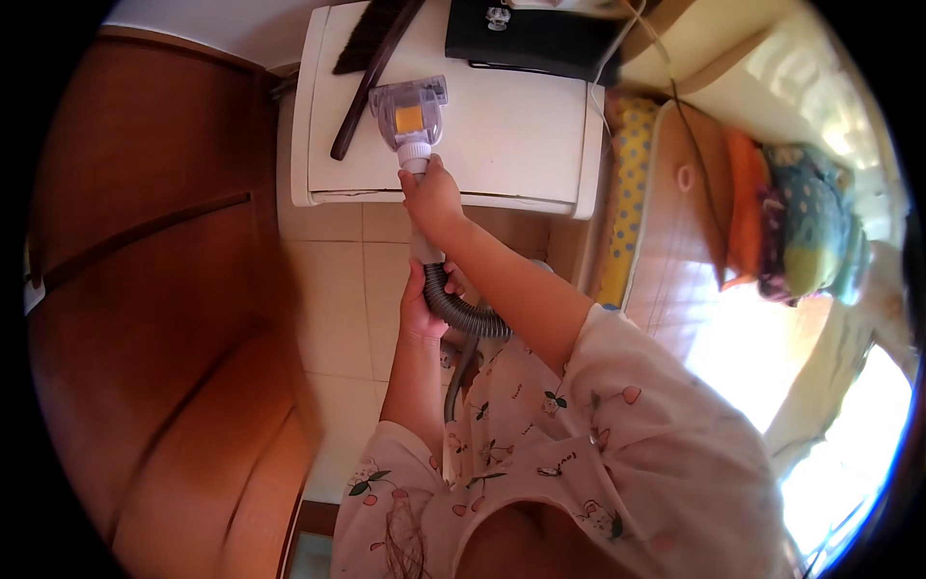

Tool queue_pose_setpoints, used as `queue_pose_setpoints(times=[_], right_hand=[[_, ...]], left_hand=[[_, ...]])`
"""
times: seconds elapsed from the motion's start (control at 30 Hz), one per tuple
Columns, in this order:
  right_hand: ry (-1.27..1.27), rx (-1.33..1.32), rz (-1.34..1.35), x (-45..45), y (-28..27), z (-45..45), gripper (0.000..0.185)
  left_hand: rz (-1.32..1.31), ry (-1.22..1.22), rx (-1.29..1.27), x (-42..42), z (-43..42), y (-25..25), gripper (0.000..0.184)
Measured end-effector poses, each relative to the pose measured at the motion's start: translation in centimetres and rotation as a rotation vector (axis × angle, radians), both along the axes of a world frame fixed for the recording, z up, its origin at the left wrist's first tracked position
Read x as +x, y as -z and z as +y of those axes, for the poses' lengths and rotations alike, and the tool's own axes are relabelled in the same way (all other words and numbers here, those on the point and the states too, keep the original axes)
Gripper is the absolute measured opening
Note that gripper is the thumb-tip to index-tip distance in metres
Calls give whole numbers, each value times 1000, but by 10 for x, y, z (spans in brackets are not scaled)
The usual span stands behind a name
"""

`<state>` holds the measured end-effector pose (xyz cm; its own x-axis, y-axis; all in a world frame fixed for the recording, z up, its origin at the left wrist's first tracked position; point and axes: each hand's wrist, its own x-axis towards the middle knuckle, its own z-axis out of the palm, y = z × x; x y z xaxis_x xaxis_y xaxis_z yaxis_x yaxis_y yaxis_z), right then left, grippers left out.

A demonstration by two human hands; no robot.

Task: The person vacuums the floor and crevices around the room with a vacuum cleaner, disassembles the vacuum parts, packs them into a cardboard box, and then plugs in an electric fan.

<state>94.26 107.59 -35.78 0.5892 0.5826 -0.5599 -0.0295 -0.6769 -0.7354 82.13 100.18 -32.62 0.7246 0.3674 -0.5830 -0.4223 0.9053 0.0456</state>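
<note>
A vacuum cleaner's clear plastic brush head [413,114], with an orange-yellow part inside, is over the white cabinet top [511,145]. My right hand [434,201] is wrapped round the grey tube just below the head's white collar. Lower down, my left hand [424,301] grips the vacuum handle where the ribbed grey hose [471,317] joins it. The hose bends off to the right in front of my shirt, and part of it is hidden by my right arm. Whether the head touches the cabinet surface I cannot tell.
On the cabinet a dark-handled brush [368,92] lies left of the vacuum head, and a black case [526,43] is at the back. Brown wooden doors [145,193] stand on the left. At right are a yellow dotted cushion [627,193] and piled cloths [805,212].
</note>
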Motion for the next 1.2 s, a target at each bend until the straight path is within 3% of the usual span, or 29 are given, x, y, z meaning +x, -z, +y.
queue_pose_setpoints(times=[0.2, 0.33, 0.4, 0.43, 0.53, 0.63, 0.73, 0.87, 0.93, 1.03, 1.13, 1.2], right_hand=[[-132, -92, 90, -19, -34, -42, 45], [-138, -66, 159, -52, -33, -97, 43], [-151, -46, 358, -62, -56, -115, 43], [-167, -41, 462, -67, -67, -125, 43], [-463, -39, 304, -99, -74, -165, 45], [-464, -30, 603, -135, -100, -196, 43], [-613, 116, 346, -176, -126, -209, 44], [-631, 170, 365, -218, -157, -224, 48], [-574, 148, 391, -258, -168, -246, 47], [-914, -62, 603, -301, -162, -256, 38], [-828, -411, 1109, -296, -169, -241, 27], [-926, -370, 1111, -297, -168, -242, 25]], left_hand=[[166, -27, -45, -19, -50, -28, 48], [116, 163, 49, -54, -92, -35, 54], [136, 282, 189, -68, -95, -49, 60], [182, 227, 215, -78, -100, -51, 62], [242, 57, 194, -115, -96, -61, 68], [289, -136, 39, -151, -80, -78, 67], [549, -13, 171, -174, -88, -89, 54], [719, -220, 158, -203, -116, -115, 37], [681, -250, 152, -243, -133, -134, 34], [586, -330, 193, -310, -155, -143, 32], [485, -349, 185, -315, -162, -150, 32], [468, -344, 170, -315, -166, -156, 32]])
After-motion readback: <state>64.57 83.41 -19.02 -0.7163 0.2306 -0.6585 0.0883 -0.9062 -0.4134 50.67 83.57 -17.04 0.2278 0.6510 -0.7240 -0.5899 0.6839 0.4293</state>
